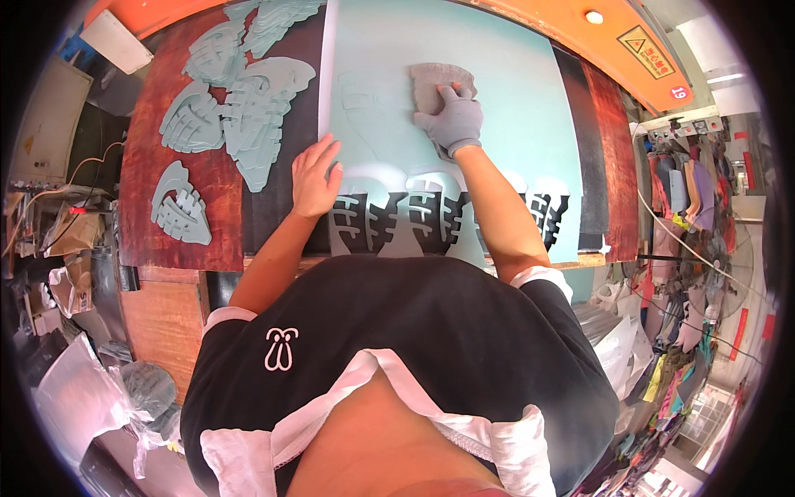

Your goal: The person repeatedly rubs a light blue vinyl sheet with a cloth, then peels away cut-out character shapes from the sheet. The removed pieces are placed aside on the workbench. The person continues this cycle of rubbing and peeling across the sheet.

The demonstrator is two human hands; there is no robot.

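My right hand (pixel 454 118), in a grey glove, grips the near right part of a grey-brown, fan-shaped cutting die (pixel 430 84). The die lies on a pale blue-green sheet (pixel 373 50), toward its far middle. A faint outline shows on the sheet left of the die. Along the sheet's near edge runs a row of slotted cut-outs (pixel 432 217) with black showing through. My bare left hand (pixel 315 179) rests at the sheet's left edge, its fingers stretched out and holding nothing.
Slotted pale green cut pieces (pixel 263 108) lie piled on the left of the red-brown board (pixel 142 199), with a single piece (pixel 180 204) nearer me. An orange machine beam (pixel 571 33) crosses the far side. Colourful scraps (pixel 683 195) hang at the right.
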